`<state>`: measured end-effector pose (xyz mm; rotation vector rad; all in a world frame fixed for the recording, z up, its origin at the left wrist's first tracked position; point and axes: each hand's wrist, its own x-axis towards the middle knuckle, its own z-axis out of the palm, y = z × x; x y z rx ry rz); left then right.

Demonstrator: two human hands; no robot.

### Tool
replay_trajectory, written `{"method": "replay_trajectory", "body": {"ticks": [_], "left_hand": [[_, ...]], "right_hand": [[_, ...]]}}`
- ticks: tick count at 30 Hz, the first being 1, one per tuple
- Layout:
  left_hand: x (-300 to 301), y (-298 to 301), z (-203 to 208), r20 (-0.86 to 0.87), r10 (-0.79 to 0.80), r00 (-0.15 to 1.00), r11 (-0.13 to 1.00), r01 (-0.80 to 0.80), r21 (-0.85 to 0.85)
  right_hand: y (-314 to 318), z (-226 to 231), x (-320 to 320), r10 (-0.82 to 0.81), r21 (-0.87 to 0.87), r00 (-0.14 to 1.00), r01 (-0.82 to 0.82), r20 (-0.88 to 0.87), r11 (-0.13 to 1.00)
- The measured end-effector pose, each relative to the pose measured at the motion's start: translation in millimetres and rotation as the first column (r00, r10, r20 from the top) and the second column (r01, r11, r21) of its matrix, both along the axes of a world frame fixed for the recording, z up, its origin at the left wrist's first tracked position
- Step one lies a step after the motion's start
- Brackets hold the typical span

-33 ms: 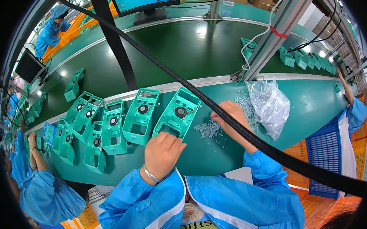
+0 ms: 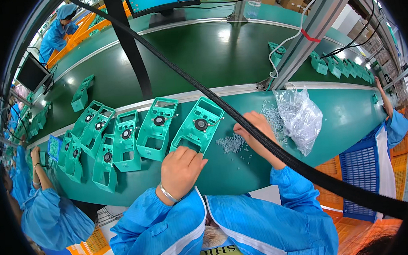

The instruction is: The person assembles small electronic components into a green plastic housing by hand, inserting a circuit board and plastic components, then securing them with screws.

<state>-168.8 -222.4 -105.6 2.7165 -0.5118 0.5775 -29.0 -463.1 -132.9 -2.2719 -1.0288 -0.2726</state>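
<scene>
Far left: a co-worker in a blue smock point(image 2: 55, 220) sits at the same green counter point(image 2: 215, 175), a small blue plastic tray point(image 2: 54, 148) just beyond the arm. Next, a loose row of mint-green moulded plastic housings point(image 2: 152, 151), open-framed, each visible one with a round dark disc; some touch or overlap.

At the row's right end, one mint-green oblong plastic housing with a black round disc point(image 2: 205, 136), set apart from its neighbour. It lies directly before the person, long axis running from the near left to the far right.

Left hand point(image 2: 182, 168), silver bangle at the wrist: rests over the near end of that housing, fingers curled, thumb pointing right. The grip is hidden from where I stand; cannot tell whether it is clamped on the rim or only resting there.

Just right of the housing, a small heap of translucent grey pieces point(image 2: 232, 144), between the two hands.

Right hand point(image 2: 260, 123), partly behind a thick black braided cable point(image 2: 301, 169): thumb and fingers bunched, tips at the heap's far edge. Cannot tell whether a piece is pinched. The key relation: housing to the left of these fingertips, heap just on their near side; left hand nearer the housing, right hand nearer the heap.

Beyond, more grey pieces spill beside a clear crumpled plastic bag point(image 2: 299, 118).
</scene>
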Motion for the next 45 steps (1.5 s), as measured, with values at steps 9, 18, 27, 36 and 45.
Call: {"method": "replay_trajectory", "body": {"ticks": [9, 18, 27, 36, 45], "left_hand": [[2.9, 1.3, -6.7, 0.044, 0.012, 0.999, 0.998, -0.009, -0.059], [2.7, 5.9, -11.6, 0.059, 0.019, 0.998, 0.992, -0.011, -0.124], [-0.7, 10.6, -23.4, 0.046, 0.024, 0.999, 0.997, -0.020, -0.072], [-0.2, 12.0, -24.5, 0.070, 0.007, 0.998, 0.998, -0.003, -0.063], [-0.3, 12.9, -25.3, 0.074, 0.018, 0.997, 0.996, -0.011, -0.087]], "right_hand": [[11.2, -9.4, 10.5, -0.033, -0.123, 0.998, 0.027, -0.052, 0.992], [20.9, -10.9, 17.3, -0.077, -0.112, 0.996, 0.071, -0.050, 0.991], [11.5, -10.9, 13.6, -0.050, -0.057, 0.999, 0.049, -0.017, 0.997], [15.5, -12.3, 7.3, -0.011, -0.144, 0.994, 0.026, 0.107, 0.989], [31.0, 6.4, 5.3, 0.026, -0.040, 1.000, -0.026, 0.012, 0.999]]}}
